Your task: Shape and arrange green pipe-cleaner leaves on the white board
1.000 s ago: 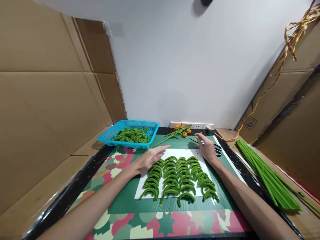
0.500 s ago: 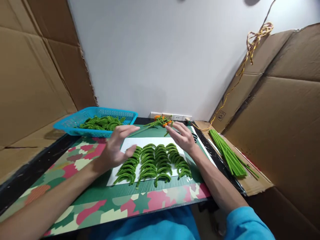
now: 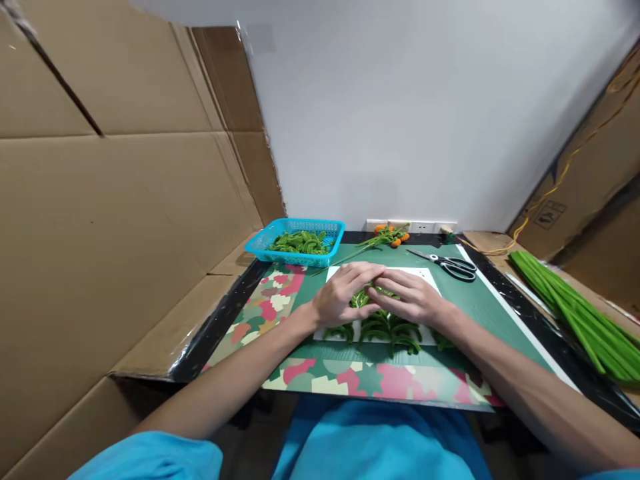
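My left hand [image 3: 345, 290] and my right hand [image 3: 413, 297] meet at their fingertips, arched above rows of short curved green pipe cleaner pieces [image 3: 387, 328]. These rows lie on a white paper sheet [image 3: 424, 273] and are partly covered by both hands. A bit of green shows near the joined fingertips, where the right hand has a short pipe cleaner piece. What the left fingers press on is hidden.
A blue basket [image 3: 295, 259] of more green pieces stands at the back left. Orange flowers with green stems [image 3: 393, 235] and black-handled scissors [image 3: 457, 268] lie behind the paper. To the right is a bundle of long green pipe cleaners [image 3: 575, 307]. Cardboard walls [image 3: 150, 200] flank the table.
My hands have come together from apart, the right one bringing its small green piece toward the left. The view has swung left, and the scissors now show fully.
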The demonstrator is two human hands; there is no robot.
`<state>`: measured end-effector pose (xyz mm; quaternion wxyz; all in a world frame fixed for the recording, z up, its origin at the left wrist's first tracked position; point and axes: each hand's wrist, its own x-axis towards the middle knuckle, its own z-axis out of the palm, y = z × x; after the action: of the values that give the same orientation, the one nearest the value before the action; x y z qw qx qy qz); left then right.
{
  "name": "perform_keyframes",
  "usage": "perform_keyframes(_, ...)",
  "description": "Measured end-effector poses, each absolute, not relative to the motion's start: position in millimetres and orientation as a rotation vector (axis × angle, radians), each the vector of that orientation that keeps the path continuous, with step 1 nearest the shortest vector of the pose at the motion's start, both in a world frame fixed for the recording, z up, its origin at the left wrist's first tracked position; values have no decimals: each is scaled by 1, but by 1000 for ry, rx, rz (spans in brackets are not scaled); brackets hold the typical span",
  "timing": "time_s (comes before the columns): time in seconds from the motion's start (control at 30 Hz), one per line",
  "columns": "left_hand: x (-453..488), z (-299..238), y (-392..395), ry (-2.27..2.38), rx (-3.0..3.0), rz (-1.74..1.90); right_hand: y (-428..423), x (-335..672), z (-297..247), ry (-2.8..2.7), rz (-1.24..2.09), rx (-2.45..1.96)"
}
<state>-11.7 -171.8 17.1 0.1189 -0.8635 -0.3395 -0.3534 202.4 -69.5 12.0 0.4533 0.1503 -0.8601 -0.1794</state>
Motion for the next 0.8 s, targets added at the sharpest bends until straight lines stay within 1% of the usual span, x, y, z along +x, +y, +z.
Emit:
perform_keyframes(0.17,-17,20,-169,-1119,-2509,-1011,-61,209,14,-2143,-374,308)
perform_keyframes(0.43,-20,22,-166,-1231,-2564,-982,-57,217,22,-2172,-389,223)
perform_keyframes(0.67,-23,24,-166,-1217,-2670,-1035,-55,211,15,-2135,-512,251)
perform_keyframes(0.8,-22,24,-166,-1172,-2701,-987,-59,208,13,-2184,-548,234)
